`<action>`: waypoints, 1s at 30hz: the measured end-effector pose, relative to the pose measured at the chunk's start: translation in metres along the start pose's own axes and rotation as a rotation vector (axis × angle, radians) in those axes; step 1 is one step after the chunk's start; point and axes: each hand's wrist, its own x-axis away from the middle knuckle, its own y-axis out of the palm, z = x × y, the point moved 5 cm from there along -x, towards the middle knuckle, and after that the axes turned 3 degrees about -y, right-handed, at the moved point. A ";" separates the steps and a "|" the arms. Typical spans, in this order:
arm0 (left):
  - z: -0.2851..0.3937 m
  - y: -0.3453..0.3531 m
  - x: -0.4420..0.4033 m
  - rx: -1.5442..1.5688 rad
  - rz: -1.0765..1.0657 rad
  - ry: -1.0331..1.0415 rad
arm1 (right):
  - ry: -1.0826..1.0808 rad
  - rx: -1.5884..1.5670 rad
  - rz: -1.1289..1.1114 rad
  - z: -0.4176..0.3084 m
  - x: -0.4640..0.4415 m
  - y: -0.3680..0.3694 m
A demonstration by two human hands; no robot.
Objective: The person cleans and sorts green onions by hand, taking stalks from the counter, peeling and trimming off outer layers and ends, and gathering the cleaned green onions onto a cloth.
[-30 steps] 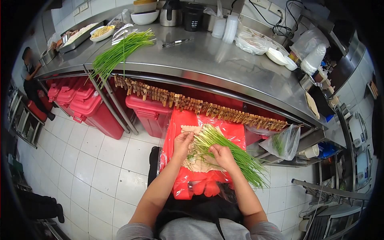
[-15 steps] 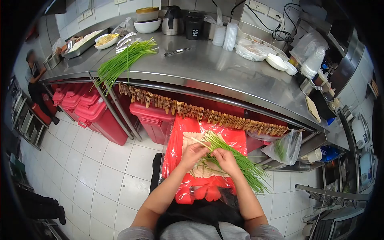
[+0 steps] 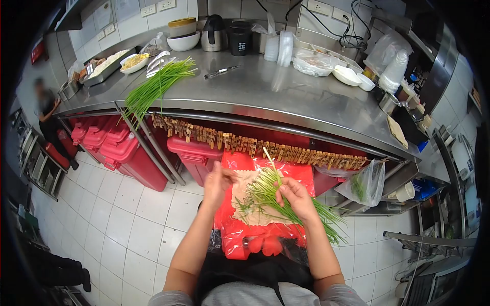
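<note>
My right hand (image 3: 296, 197) pinches a thin chive stalk (image 3: 272, 164), whose pale end points up toward the counter. Below it a pile of green chives (image 3: 268, 187) lies on a beige cloth or paper (image 3: 245, 179), the green tips reaching out to the right. Short trimmed bits (image 3: 244, 205) lie at the left of the pile. To the left, above the red plastic covering (image 3: 224, 204), my left hand (image 3: 218, 182) is raised, slightly blurred, with thumb and fingers apart and nothing visible in it.
Another bunch of chives (image 3: 155, 89) hangs over the edge of the steel counter (image 3: 240, 92). A row of wooden clothespins (image 3: 255, 147) lines the rail below it. Red bins (image 3: 130, 153) stand underneath. A person (image 3: 47, 109) stands at far left.
My left hand has moved left, away from the stalk and my right hand. My right hand has shifted slightly right, with the stalk now upright. The view has tilted a little.
</note>
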 end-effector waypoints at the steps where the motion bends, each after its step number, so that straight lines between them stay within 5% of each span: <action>1: -0.011 0.009 0.007 -0.159 -0.042 -0.088 | -0.016 -0.057 0.000 -0.009 -0.003 0.010; 5: -0.012 0.071 0.041 -0.044 -0.352 -0.193 | -0.070 -0.193 0.007 -0.043 -0.010 0.032; 11: 0.039 0.105 0.054 -0.025 -0.278 0.129 | -0.269 -0.052 0.105 -0.068 -0.015 0.036; 15: 0.060 0.105 0.051 -0.292 -0.183 0.353 | -0.344 0.132 0.155 -0.068 -0.013 0.044; 22: 0.055 0.095 0.056 -0.376 -0.084 0.234 | -0.362 0.490 0.196 -0.080 -0.001 0.042; 28: 0.047 0.099 0.058 -0.237 -0.144 0.130 | -0.344 0.328 0.226 -0.079 -0.001 0.046; 30: 0.046 0.099 0.060 -0.268 -0.154 0.081 | -0.420 0.507 0.215 -0.088 0.003 0.046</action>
